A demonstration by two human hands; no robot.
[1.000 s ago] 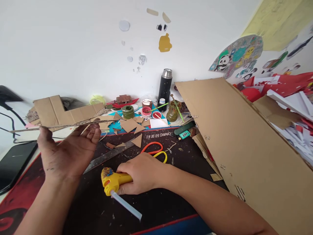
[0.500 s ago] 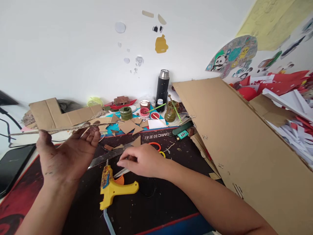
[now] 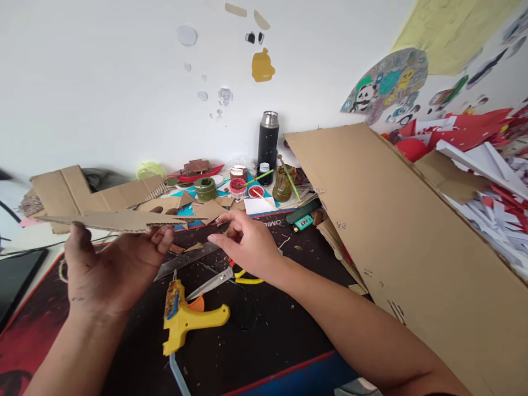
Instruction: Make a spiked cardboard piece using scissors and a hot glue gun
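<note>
Fingers of the left hand (image 3: 109,269) curl up under a long flat cardboard piece (image 3: 119,220), thumb on its near edge, so that it is held level above the left part of the desk mat (image 3: 268,352). Its pointed tip reaches toward the right hand (image 3: 247,245), which hangs just beyond it with the fingers loosely spread and nothing in them; whether a fingertip meets the tip of the card cannot be told.

Nearest on the mat, toward its front edge, a yellow glue gun (image 3: 185,322) lies on its side with a clear glue stick running off behind it. Touching its nozzle end are scissors (image 3: 218,278) with orange and yellow handles, partly under the right hand, and a metal ruler (image 3: 185,261) lies aslant just beyond.

Farther back, along the mat's far edge, sit cardboard offcuts (image 3: 206,209) and several paint pots (image 3: 237,187). A black flask (image 3: 268,140) stands upright at the wall. At the right edge a large cardboard sheet (image 3: 412,231) leans over a heap of red and white paper.
</note>
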